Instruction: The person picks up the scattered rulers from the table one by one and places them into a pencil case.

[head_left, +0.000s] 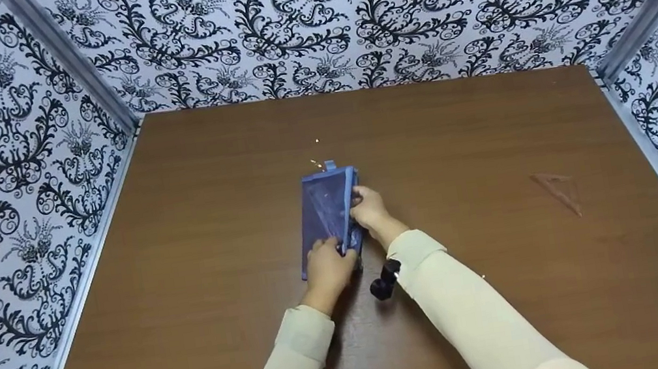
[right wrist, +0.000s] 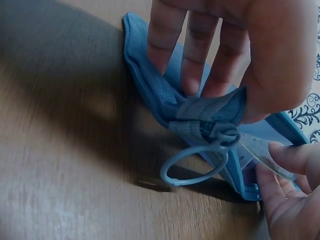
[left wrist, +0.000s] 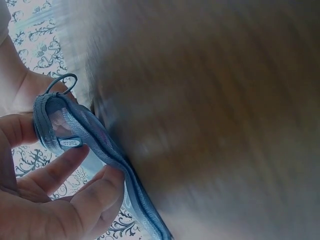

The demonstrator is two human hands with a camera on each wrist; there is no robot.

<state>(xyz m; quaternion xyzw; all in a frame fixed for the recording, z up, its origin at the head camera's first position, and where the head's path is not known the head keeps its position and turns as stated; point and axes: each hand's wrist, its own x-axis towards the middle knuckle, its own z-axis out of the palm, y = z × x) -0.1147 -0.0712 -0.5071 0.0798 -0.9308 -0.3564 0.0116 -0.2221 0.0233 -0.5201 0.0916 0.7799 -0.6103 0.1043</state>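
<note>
A blue mesh zipper pouch (head_left: 314, 213) stands tilted on the table between both hands. Its mouth gapes in the right wrist view, where a zipper pull ring (right wrist: 192, 165) hangs from one end. My left hand (head_left: 329, 270) grips the pouch's near end, its fingers around the rim and close to a small label (left wrist: 70, 142). Further up, my right hand (head_left: 369, 208) holds the right edge, fingers on the mesh. A clear plastic piece with markings (right wrist: 267, 162) shows at the mouth, by the left thumb and fingers; how much lies inside is hidden.
A clear set square (head_left: 558, 191) lies on the brown table (head_left: 200, 165) at the right. Small bright bits (head_left: 319, 164) lie beyond the pouch. A black device (head_left: 386, 280) sits at the right wrist. Patterned walls (head_left: 341, 11) rise behind and at both sides.
</note>
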